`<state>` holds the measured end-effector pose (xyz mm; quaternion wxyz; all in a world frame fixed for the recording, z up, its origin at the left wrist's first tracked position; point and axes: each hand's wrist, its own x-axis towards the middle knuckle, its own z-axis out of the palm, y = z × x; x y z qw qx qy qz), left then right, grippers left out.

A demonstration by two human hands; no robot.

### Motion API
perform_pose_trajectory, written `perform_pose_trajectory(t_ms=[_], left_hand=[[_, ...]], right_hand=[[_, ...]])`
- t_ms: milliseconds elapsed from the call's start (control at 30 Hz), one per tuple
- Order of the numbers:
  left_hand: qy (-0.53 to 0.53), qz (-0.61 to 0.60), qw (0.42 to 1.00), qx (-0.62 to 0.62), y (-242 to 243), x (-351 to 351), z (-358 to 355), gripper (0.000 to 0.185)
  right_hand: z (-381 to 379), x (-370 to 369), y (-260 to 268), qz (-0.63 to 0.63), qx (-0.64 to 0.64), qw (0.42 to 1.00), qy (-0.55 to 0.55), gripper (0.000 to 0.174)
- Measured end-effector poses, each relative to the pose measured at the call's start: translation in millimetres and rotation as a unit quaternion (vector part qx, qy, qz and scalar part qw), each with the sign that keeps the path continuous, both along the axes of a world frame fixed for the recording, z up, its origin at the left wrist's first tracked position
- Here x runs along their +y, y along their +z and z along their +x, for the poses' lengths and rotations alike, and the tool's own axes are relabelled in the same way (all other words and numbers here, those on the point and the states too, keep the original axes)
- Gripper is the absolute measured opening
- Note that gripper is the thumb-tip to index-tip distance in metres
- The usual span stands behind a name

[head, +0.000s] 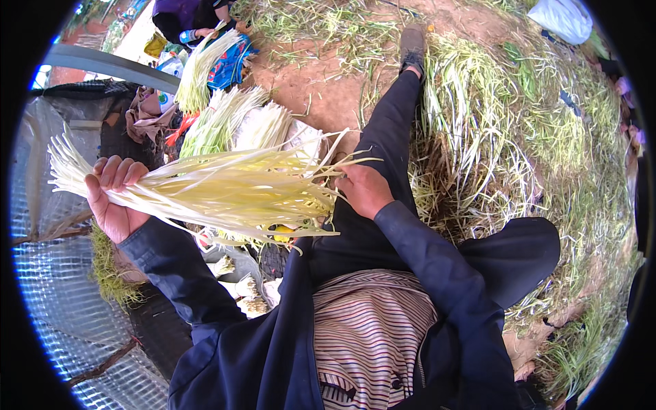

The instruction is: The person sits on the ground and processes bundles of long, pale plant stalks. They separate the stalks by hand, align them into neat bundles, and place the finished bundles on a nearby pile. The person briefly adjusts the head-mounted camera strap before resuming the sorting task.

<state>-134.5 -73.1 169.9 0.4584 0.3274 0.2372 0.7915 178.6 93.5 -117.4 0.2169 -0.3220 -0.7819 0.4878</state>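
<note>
My left hand (115, 197) grips a thick bunch of pale yellow chives (246, 187) close to the white stem ends. The bunch lies sideways across my view, its thin leaves fanning out to the right. At the leaf tips is my right hand (365, 189), fingers curled in, with thumb and forefinger pinched at a few loose blades. Beyond the held bunch, more bundles of chives (220, 120) rest on a pale block-like support (303, 139), partly covered. Several cut bundles (247, 287) show stem ends below my left forearm.
A co-worker's hand (205, 33) holds another chive bunch (205, 72) at the upper left. Loose leaves (471, 118) cover the ground on the right. Plastic sheeting (66, 287) and a grey curved bar (113, 64) line the left. A white sack (561, 20) lies at the upper right.
</note>
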Motion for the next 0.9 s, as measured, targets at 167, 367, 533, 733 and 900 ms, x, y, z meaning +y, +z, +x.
perform_pose_trajectory(t_ms=[167, 367, 533, 733, 900], left_hand=[[0.013, -0.009, 1.0, -0.007, -4, -6, -6, 0.018], [0.009, -0.032, 0.999, -0.017, -20, -6, -14, 0.018], [-0.002, -0.033, 0.999, -0.024, -25, 0, -6, 0.017], [-0.029, -0.026, 0.999, -0.001, -18, -2, -10, 0.016], [-0.025, -0.027, 0.999, -0.004, -15, 5, -5, 0.019]], right_hand=[[16, 7, -10, -0.145, 0.045, 0.988, 0.04, 0.021], [54, 24, -16, -0.42, 0.041, 0.906, 0.025, 0.022], [92, 30, -39, -0.494, 0.044, 0.864, -0.089, 0.02], [128, 37, -66, -0.446, -0.054, 0.872, -0.195, 0.018], [181, 43, -116, -0.151, -0.277, 0.932, -0.176, 0.013]])
